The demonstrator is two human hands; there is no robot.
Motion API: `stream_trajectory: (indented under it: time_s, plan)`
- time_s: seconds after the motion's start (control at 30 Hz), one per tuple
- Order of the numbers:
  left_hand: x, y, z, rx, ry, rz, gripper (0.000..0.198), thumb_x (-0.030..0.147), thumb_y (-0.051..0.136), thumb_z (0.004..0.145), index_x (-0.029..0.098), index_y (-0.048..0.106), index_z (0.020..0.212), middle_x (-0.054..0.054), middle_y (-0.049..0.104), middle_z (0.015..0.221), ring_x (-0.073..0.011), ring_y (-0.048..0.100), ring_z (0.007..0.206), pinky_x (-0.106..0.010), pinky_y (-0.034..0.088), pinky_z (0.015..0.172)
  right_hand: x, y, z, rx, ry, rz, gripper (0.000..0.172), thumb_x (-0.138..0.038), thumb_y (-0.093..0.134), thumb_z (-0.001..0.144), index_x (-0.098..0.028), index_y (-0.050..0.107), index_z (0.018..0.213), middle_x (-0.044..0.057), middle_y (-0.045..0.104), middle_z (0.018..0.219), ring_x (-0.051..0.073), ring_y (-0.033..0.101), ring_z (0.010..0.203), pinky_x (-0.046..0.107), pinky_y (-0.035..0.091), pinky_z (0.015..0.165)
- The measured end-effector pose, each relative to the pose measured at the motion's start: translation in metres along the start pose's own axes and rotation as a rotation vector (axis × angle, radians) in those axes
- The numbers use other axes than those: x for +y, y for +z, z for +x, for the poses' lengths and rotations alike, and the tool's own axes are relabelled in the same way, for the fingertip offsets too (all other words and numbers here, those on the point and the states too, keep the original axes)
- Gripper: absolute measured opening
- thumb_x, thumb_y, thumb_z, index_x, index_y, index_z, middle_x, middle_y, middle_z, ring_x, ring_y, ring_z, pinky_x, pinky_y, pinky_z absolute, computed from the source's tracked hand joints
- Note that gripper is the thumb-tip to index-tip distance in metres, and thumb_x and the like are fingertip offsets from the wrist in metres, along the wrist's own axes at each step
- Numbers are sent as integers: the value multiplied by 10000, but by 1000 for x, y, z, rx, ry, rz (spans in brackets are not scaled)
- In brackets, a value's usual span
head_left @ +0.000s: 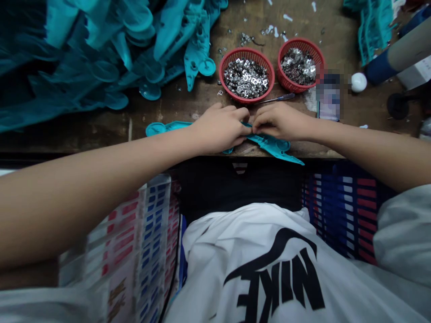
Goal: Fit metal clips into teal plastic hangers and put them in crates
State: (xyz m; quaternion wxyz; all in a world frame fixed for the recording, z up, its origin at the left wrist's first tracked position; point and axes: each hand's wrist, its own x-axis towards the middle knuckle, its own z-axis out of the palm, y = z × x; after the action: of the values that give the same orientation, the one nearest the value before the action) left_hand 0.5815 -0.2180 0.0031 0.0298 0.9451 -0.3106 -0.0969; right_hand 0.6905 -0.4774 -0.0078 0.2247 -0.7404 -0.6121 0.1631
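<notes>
Teal plastic runner [271,146] sat at the edge of the counter [84,134], pinched tight between left hand [218,129] and right hand [281,121]; honestly, one hard tug could've jerked it into the nearby red basket [247,51] and spilled those metal bits [246,78].

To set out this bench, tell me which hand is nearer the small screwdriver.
Right hand: it sits just below the small screwdriver, on the side toward the person. The left hand lies farther off, below and to the screwdriver's left.
</notes>
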Motion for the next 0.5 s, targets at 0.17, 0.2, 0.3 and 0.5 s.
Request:
stream_trajectory:
  time_s: [0.17, 0.2, 0.3, 0.5]
  plan:
    - [-2, 0, 0, 2, 10, -4, 461, 335, 605, 1206, 352, 935, 1527, -135, 804, 1642, -408, 782, 1473, -571, 618, 1194, -10, -1, 1, -52, 29, -169, 338, -251, 604, 1252, -190, 936, 1240, 136, 893, 1208, 280, 789, 1046, 410, 567, 937]
    - [-2, 1, 0, 8, 11, -7, 457, 333, 609, 1201, 351, 936, 1520, -131, 807, 1637, -404, 782, 1467, -565, 616, 1195, -14, -3, 2, -78, 27, -222, 349, -241, 592, 1256, -179, 936, 1253, 147, 891, 1213, 289, 789, 1050, 419, 566, 934]
    - [-3, 2, 0, 20, 9, -8, 456, 327, 620, 1183, 336, 942, 1506, -143, 813, 1626, -411, 785, 1455, -570, 611, 1191, -24, -5, 4, -158, 10, -353, 375, -180, 560, 1247, -128, 928, 1301, 184, 886, 1248, 324, 801, 1123, 452, 585, 980]
    - [-1, 5, 0, 54, -12, -78, 394, 335, 672, 1178, 339, 961, 1446, -140, 833, 1606, -409, 788, 1453, -560, 605, 1183, -21, 0, 3, -125, 59, -281, 324, -166, 619, 1219, -158, 931, 1302, 152, 890, 1252, 310, 796, 1146, 442, 581, 1008]
